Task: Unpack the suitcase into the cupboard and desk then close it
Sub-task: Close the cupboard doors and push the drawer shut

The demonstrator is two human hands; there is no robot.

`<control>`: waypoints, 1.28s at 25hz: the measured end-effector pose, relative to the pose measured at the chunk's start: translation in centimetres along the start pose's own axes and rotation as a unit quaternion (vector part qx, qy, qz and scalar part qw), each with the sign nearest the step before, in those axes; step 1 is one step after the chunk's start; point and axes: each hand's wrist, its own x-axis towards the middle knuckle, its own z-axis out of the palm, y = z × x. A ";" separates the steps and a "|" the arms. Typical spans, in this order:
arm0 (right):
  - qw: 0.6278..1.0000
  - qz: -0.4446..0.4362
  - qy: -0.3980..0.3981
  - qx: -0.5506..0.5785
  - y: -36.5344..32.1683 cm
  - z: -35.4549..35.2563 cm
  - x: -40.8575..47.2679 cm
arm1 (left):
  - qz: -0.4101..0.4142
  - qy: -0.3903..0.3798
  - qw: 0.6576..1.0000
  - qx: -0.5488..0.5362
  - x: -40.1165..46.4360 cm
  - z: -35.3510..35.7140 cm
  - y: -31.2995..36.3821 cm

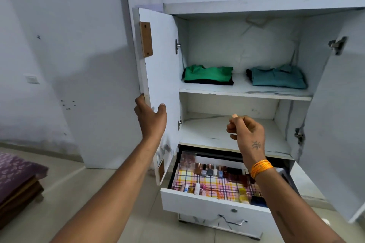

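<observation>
Cupboard [245, 92] open, drawer [215, 201] out, left door [160, 77] in hand.

Door stands upright at 12 o'clock from the left hand [151, 119]; left grip wraps its free lower edge, thumb on the inner face, fingers behind. Right hand [247, 131] hangs at 3 o'clock before the bare lower shelf [221, 134], loosely curled, holding nothing I can make out. Folded clothes [209, 75] sit on the upper shelf, bottles in the drawer at 6. Suitcase not in view.

Pale walls [59, 25], tiled floor [98, 193].
</observation>
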 end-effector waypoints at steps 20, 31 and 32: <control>0.883 -0.086 0.297 -0.353 -4.3 -22.4 6.5 | -0.107 -0.108 0.988 0.005 -4.2 24.2 5.7; 0.858 -0.109 0.357 -0.354 -3.1 -26.4 8.8 | -0.107 -0.049 0.993 -0.027 -4.4 29.0 5.1; 0.853 -0.129 0.356 -0.359 -2.8 -25.7 8.5 | -0.105 -0.051 0.992 -0.040 -4.4 28.9 5.0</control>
